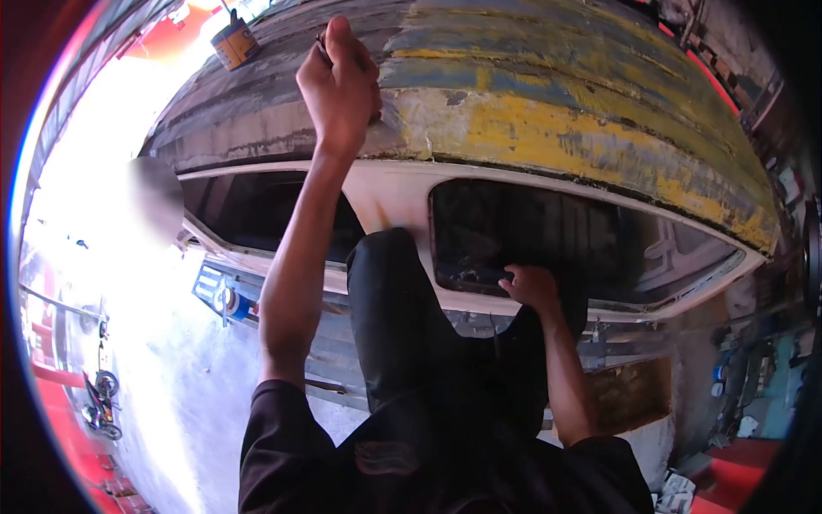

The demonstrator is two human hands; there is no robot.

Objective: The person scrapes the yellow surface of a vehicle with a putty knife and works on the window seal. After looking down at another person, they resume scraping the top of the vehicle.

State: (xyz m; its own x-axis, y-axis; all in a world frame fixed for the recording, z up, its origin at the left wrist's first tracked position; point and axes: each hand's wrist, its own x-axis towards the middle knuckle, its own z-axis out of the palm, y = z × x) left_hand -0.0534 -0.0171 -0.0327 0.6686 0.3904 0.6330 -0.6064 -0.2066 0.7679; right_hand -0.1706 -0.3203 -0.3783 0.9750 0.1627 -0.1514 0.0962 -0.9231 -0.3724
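Observation:
My left hand (338, 86) is raised over the vehicle roof (514, 120), its fingers closed round a small dark object that is mostly hidden in the grip. Beneath it the roof surface is grey and brown; to the right it turns to worn yellow and blue-grey paint. Lower down, my right hand (533, 287) is held near my knee, in front of a dark side window (531, 231), with its fingers apart and nothing in them. Pale body metal (394, 193) runs between the two windows.
A blue and yellow can (235, 44) stands on the roof at the upper left. Below the windows are slats and a blue-and-white can (237, 304). A brown box-like object (634, 394) lies at the lower right. A motorcycle (101, 403) is far left.

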